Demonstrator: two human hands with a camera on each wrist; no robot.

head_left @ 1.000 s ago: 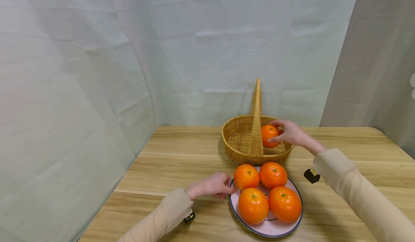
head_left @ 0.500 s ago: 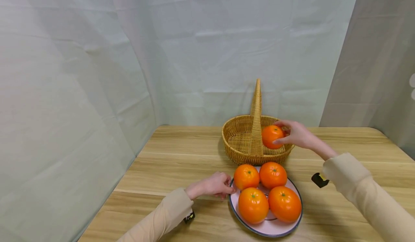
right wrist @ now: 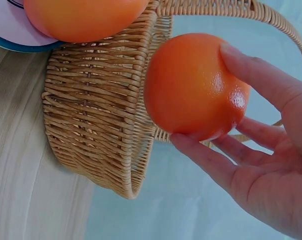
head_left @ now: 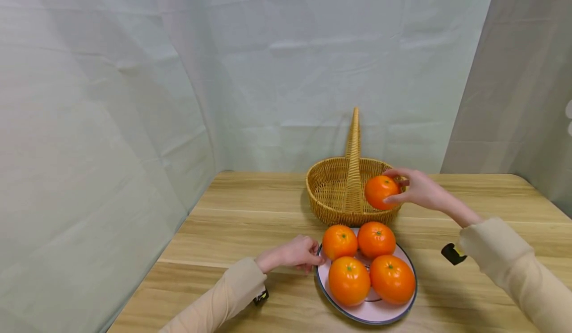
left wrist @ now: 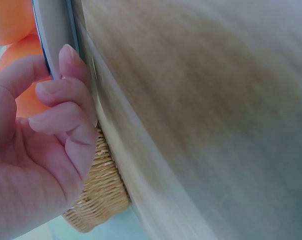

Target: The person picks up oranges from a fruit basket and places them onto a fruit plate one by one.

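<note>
My right hand (head_left: 422, 189) holds an orange (head_left: 381, 192) between thumb and fingertips, at the right side of the wicker basket (head_left: 328, 209). In the right wrist view this orange (right wrist: 191, 87) shows just above the basket's rim. My left hand (head_left: 297, 253) grips the left edge of a pink plate (head_left: 377, 315) with a dark blue rim; in the left wrist view the thumb lies over the plate's edge (left wrist: 56, 30) and the fingers curl below it. Several oranges (head_left: 348, 281) rest on the plate, which stands right in front of the basket.
The basket's tall arched handle (head_left: 354, 164) rises over its middle. Everything stands on a wooden table (head_left: 250, 209), with pale cloth (head_left: 286, 75) hanging behind it and on the left. A dark wrist device (head_left: 453, 253) hangs under the right sleeve.
My right hand has moved right and slightly toward me with the orange, from inside the basket to over its right rim. The left hand and the plate stay in place.
</note>
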